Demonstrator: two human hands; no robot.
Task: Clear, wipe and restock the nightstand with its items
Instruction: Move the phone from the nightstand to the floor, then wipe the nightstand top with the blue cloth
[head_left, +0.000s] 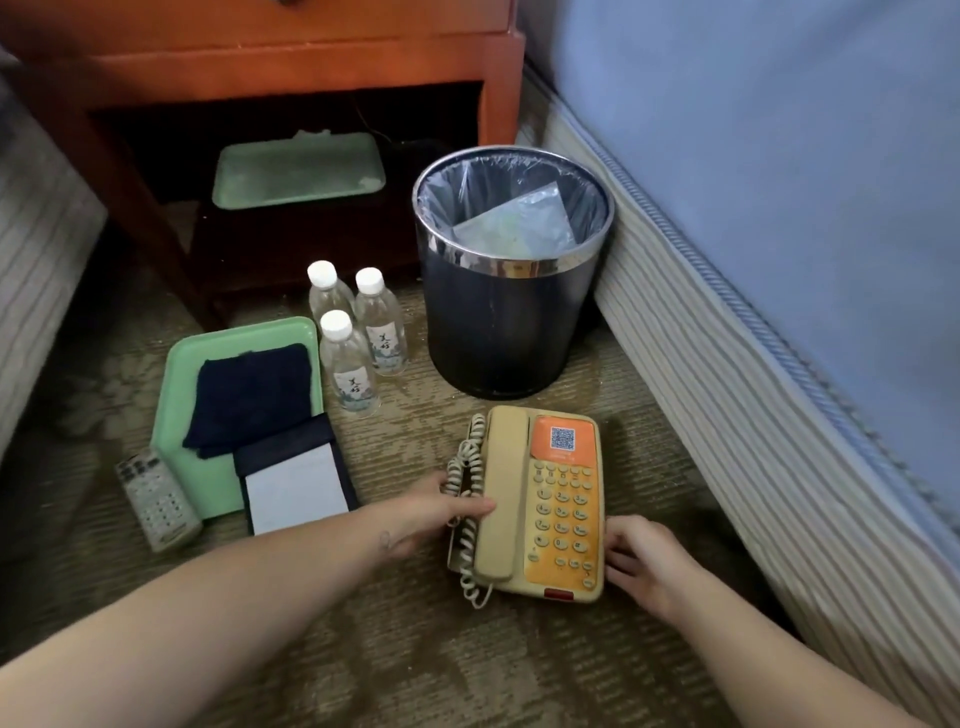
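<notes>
A beige telephone (545, 499) with an orange keypad lies on the carpet. My left hand (436, 514) grips its left side at the coiled cord, thumb on the handset. My right hand (644, 561) holds its right lower edge. Three water bottles (358, 338) stand to the left of the phone. A green tray (182, 389) on the floor carries a dark blue cloth (249, 395) and a notepad (296, 488) in a dark holder. A remote control (156, 499) lies beside that tray. The orange nightstand (291, 62) stands behind, with a second green tray (296, 171) on its lower shelf.
A black waste bin (509, 322) with a clear liner and a plastic wrapper inside stands right of the nightstand. A bed with a blue sheet (779, 208) runs along the right. Another striped mattress edge (36, 249) is at the left.
</notes>
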